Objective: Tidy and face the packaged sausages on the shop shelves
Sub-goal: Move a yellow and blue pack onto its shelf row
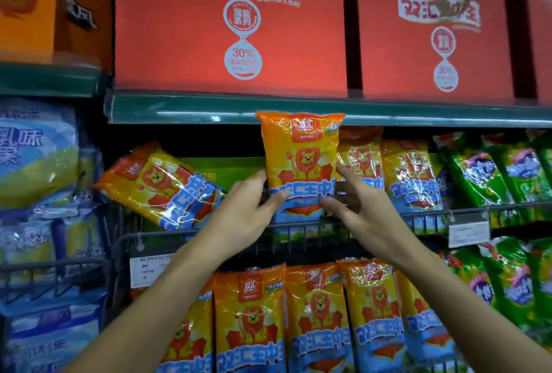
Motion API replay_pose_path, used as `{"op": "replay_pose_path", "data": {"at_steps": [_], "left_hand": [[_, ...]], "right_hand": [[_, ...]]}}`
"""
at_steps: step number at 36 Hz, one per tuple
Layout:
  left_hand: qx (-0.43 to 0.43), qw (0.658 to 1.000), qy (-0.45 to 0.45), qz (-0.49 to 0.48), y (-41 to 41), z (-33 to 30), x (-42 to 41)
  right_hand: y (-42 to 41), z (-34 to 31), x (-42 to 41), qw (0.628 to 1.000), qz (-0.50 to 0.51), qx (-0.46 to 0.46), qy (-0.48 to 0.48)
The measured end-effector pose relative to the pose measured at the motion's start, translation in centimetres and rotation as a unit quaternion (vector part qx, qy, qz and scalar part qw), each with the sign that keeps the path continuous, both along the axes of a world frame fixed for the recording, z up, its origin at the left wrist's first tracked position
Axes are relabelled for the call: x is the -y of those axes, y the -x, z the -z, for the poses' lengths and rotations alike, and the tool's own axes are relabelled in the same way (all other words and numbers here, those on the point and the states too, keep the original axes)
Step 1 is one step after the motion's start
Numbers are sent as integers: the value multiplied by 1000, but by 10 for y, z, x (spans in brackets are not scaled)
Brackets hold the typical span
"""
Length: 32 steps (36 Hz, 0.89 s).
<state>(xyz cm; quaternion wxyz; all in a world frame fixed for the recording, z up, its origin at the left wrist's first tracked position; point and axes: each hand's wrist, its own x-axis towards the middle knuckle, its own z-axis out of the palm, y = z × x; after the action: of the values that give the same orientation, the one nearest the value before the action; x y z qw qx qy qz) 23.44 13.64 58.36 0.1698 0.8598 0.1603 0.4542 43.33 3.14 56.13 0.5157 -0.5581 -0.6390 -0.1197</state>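
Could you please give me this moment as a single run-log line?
left hand: grips orange pack | right hand: grips same pack | pack: upright, facing out | tilted pack: leaning, unfixed

Two hands up, left hand [254, 208] and right hand [355, 208], on one orange pack [300, 153], with three more orange packs on that shelf and four showing on the shelf below. Up top, three red boxes [231, 26] and one orange box [27, 5]. Green and blue packs: too blurred to count.
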Motion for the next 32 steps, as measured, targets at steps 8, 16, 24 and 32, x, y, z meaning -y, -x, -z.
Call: {"op": "replay_pose_path", "data": {"at_steps": [8,16,24,32], "left_hand": [[-100,995,12,-25,1,-3,-11],[-53,996,-19,-71,-6,0,-9],[76,955,-217,-186,-19,19,-13],[-37,970,-127,-206,-14,14,-15]], "right_hand": [[-9,9,-4,989,96,105,27],[1,15,-16,946,102,220,-215],[-5,22,-38,965,154,205,-55],[5,32,-25,946,243,202,-72]]}}
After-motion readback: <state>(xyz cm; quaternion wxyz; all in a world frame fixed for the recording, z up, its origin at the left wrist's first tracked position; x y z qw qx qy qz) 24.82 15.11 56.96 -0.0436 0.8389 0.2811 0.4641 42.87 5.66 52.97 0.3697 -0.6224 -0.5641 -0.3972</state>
